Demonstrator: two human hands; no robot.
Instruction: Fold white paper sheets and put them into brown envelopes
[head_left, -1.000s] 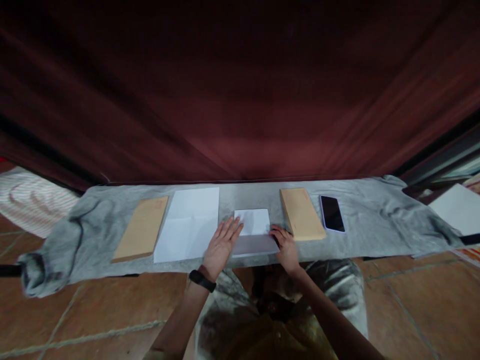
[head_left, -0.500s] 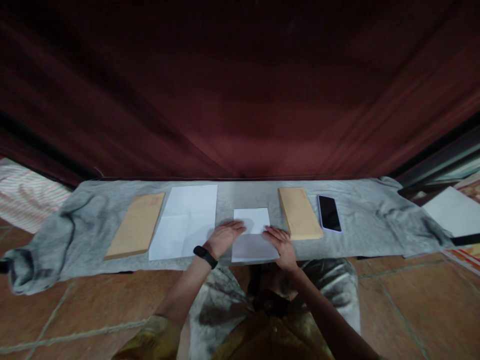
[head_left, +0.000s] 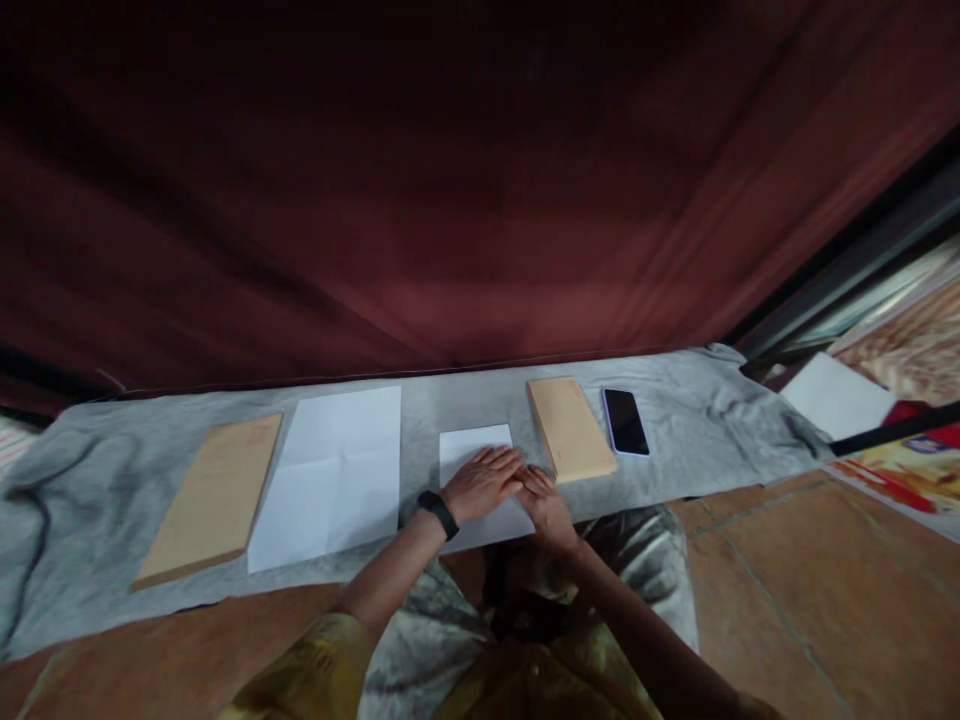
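A small white sheet of paper [head_left: 474,440], crossed by a fold, lies in front of me on the grey cloth. My left hand [head_left: 486,482], with a black band on its wrist, rests flat on the middle of this paper, fingers stretched to the right. Against its fingertips, my right hand [head_left: 546,505] lies on the paper's right edge with its fingers extended. Both hands are open and cover part of the sheet. A larger creased white sheet [head_left: 334,470] lies to the left. Right of my hands is a stack of brown envelopes [head_left: 574,430].
Another stack of brown envelopes [head_left: 206,500] lies far left on the cloth-covered table [head_left: 697,440]. A phone [head_left: 625,422] lies beyond the right stack. A dark red curtain [head_left: 480,250] hangs behind the table. White paper [head_left: 838,395] is at the far right.
My left hand has slid right across the folded paper until it meets my right hand. The view has turned, so the table appears shifted left and tilted.
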